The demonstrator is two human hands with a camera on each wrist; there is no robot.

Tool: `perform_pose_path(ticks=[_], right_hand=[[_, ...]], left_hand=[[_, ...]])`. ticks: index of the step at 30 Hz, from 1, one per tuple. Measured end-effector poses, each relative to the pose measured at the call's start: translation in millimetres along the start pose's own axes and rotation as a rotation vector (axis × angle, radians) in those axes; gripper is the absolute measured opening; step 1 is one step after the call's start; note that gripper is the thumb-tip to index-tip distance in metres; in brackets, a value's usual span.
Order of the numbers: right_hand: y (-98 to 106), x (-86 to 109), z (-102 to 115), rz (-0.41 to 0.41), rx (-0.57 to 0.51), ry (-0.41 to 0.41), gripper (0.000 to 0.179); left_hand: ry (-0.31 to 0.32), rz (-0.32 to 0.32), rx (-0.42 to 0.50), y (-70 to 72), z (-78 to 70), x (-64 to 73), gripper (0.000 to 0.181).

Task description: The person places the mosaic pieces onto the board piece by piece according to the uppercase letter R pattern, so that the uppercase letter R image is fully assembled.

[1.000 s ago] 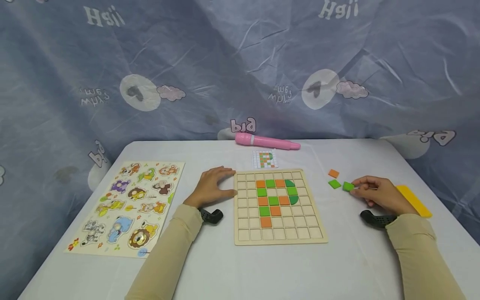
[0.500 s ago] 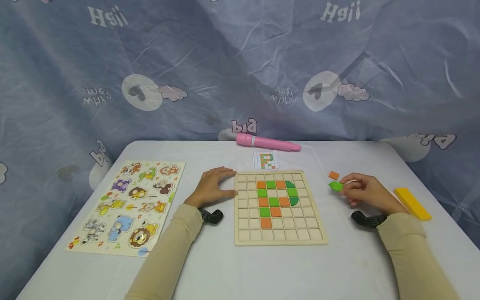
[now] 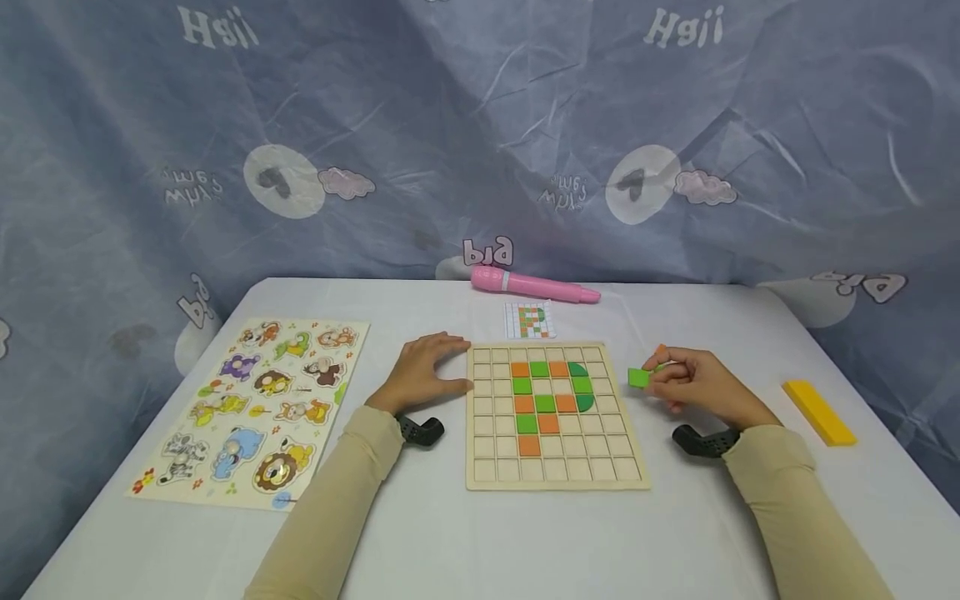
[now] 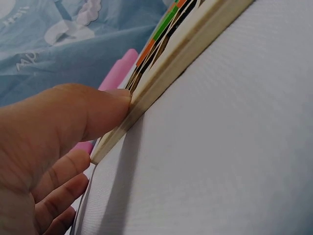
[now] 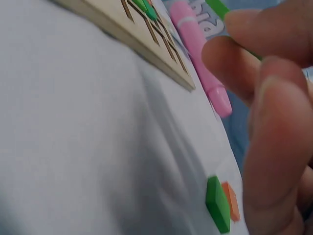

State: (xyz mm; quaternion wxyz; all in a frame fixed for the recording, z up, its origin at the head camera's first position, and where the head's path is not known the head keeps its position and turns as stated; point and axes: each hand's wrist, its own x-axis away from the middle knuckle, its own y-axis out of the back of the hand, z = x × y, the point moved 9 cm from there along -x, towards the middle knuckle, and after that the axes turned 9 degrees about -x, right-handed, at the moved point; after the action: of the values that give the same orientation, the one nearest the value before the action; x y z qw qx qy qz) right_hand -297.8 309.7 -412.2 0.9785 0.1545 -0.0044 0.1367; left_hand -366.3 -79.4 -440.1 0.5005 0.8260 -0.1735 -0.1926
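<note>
My right hand [image 3: 693,385] pinches a green square tile [image 3: 639,378] above the table, just right of the wooden grid board [image 3: 588,471]. The right wrist view shows another green tile [image 5: 217,204] and an orange tile [image 5: 231,201] lying on the cloth below that hand. My left hand [image 3: 420,377] touches the board's left edge, its thumb [image 4: 105,110] against the rim and the fingers spread. Orange and green tiles sit in the board's cells in the shape of a letter P. Behind the board lies a small pattern card [image 3: 529,321] with a letter R.
A pink marker-shaped stick [image 3: 536,285] lies at the back of the table. On the left is an animal puzzle board [image 3: 247,408]. A yellow block [image 3: 819,412] rests to the right, beyond my right wrist. A patterned cloth [image 3: 420,125] hangs behind.
My right hand has moved left toward the board, carrying the green tile away from beside the yellow block and past the loose tiles. The left hand stays at the board's edge.
</note>
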Motion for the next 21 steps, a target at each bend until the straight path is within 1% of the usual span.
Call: perform_pose_path(ticks=[5,9,16,21], right_hand=[[-20.0,-4.8,12.8,0.058,0.001,0.030,0.036],[-35.6,-7.2,21.3,0.103,-0.027,0.041,0.033],[-65.0,-9.7,30.0,0.212,-0.103,0.054,0.030],[-82.3,-11.4,33.1,0.248,-0.095,0.061,0.028]], left_hand=[[0.003,0.003,0.002,0.2,0.8,-0.7,0.075],[0.003,0.010,0.006,-0.8,1.4,-1.2,0.075],[0.008,0.010,-0.002,-1.3,3.2,-1.0,0.076],[0.008,0.013,-0.006,-0.9,2.7,-2.6,0.075]])
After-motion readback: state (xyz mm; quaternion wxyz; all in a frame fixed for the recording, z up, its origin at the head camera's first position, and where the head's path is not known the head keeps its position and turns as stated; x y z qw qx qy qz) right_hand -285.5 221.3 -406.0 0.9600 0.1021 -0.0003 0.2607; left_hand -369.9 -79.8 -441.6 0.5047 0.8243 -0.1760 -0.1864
